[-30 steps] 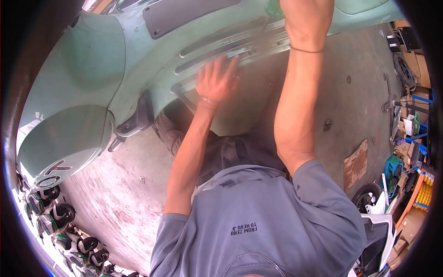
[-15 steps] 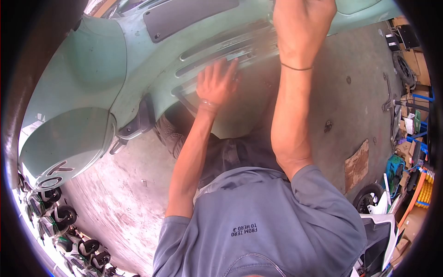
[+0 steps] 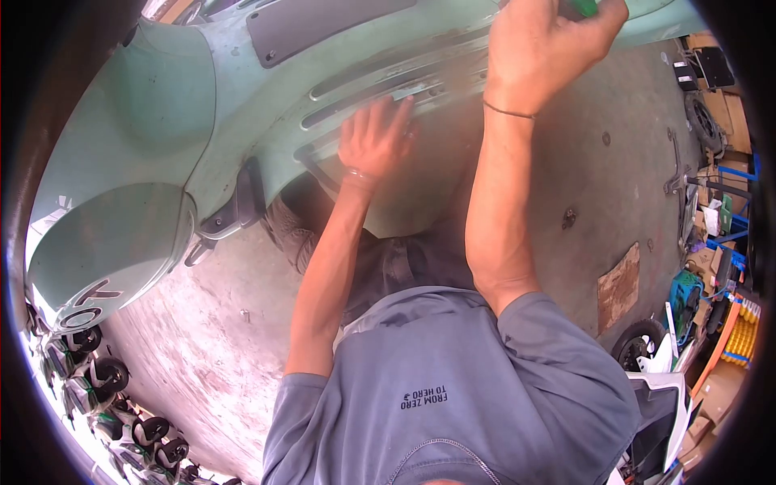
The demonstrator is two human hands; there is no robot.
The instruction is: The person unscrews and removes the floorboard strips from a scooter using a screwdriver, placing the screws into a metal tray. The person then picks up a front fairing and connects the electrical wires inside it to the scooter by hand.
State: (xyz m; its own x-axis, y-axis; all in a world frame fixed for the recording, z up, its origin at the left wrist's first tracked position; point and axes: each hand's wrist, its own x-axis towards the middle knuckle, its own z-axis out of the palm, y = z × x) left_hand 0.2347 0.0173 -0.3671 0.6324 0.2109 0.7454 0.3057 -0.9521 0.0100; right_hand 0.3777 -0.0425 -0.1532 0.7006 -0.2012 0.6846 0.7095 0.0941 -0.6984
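Note:
A pale green scooter body (image 3: 145, 97) with "OT" lettering fills the upper left. My left hand (image 3: 374, 136), fingers spread, lies on the edge of the scooter's footboard beside the dark rubber strips (image 3: 368, 100); the strips' right part looks worn and dirty. Further right and higher, my right hand (image 3: 554, 48) is closed, with a small bright green thing (image 3: 584, 8) showing between thumb and fingers. Most of that green thing is hidden by the hand, so its kind cannot be told. A dark cover panel (image 3: 323, 28) sits above the strips.
A row of small motorbikes (image 3: 105, 380) stands at lower left. On the right are a loose wheel (image 3: 643, 343), a brown board (image 3: 618, 288) on the concrete floor, cluttered shelving (image 3: 731, 242) and a white fairing part (image 3: 667, 404). A black footrest (image 3: 242, 202) juts from the scooter.
My right hand has moved right and turned, so the green thing now shows in it. The left hand stays at the footboard edge, with only a slight shift of the whole view.

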